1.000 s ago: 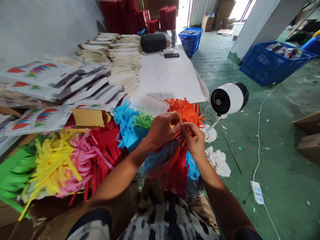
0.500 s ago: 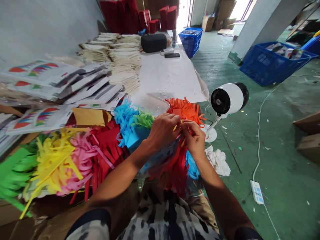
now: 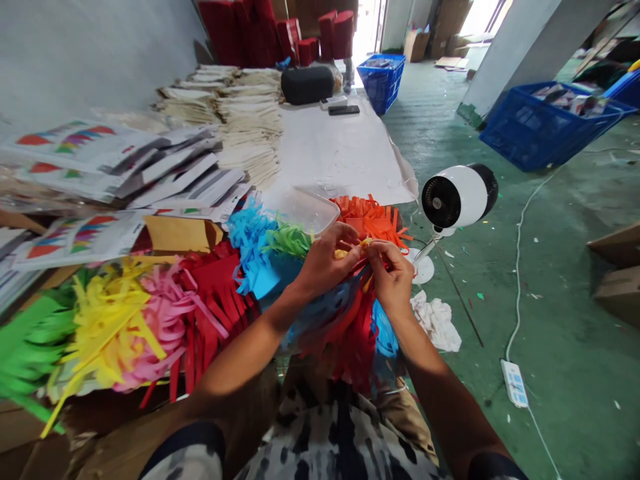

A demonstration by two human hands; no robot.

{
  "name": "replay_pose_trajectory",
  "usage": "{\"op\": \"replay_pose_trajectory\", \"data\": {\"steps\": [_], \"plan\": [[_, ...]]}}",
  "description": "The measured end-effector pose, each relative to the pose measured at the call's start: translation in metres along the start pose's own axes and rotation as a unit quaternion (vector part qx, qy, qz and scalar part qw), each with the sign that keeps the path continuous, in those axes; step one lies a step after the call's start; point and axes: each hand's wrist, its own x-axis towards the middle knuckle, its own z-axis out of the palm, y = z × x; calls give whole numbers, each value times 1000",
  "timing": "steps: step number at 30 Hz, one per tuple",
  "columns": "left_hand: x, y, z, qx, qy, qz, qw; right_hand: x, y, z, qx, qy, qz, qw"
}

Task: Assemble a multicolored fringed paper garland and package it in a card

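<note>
My left hand (image 3: 330, 259) and my right hand (image 3: 393, 273) meet above a bundle of fringed paper. Between the fingertips is a small yellow piece (image 3: 367, 243), too small to make out fully. Both hands pinch it, the left with thumb and forefinger. Below hang red fringed strips (image 3: 345, 333), with blue strips (image 3: 385, 332) beside my right wrist. Orange fringed paper (image 3: 367, 217) lies just beyond the fingers. Light green strips (image 3: 289, 240) and blue fringed paper (image 3: 260, 253) are left of my left hand.
Red (image 3: 215, 280), pink (image 3: 163, 320), yellow (image 3: 110, 307) and green (image 3: 30, 347) fringes lie at left, near printed packets (image 3: 85, 233). A clear plastic box (image 3: 315, 210) sits ahead. A white fan (image 3: 460, 197) stands at right, with a power strip (image 3: 514, 385) on the floor.
My left hand has turned, and its fingers have opened out somewhat, showing more of the yellow piece. My right hand has shifted slightly to the right.
</note>
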Motion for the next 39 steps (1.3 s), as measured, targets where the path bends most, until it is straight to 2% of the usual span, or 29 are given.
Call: {"op": "replay_pose_trajectory", "data": {"steps": [3, 9, 13, 15, 18, 21, 23, 30, 39], "plan": [[-2, -9, 3, -82, -37, -32, 995, 0, -1, 0, 3, 2, 2, 1000], [-3, -7, 4, -21, 33, -25, 999, -1, -1, 1, 7, 2, 6, 1000], [-1, -3, 2, -25, 59, -31, 998, 0, 0, 1, 16, -10, 12, 1000], [0, -4, 1, 1, 75, -18, 997, 0, 0, 0, 6, -23, 7, 1000], [0, -4, -2, 92, 101, 24, 990, 1, -1, 0, -20, -35, 5, 999], [-1, -4, -2, 170, 103, 59, 978, 1, -1, 0, -28, -43, 9, 999], [-2, -4, -1, 184, 95, 63, 976, 0, -2, 0, -30, -46, 8, 998], [-1, -6, 2, 140, 72, 23, 987, 0, -3, 0, -47, -57, 9, 997], [3, -11, 0, 5, 38, -61, 997, 0, -6, 1, -44, -61, 0, 997]]}}
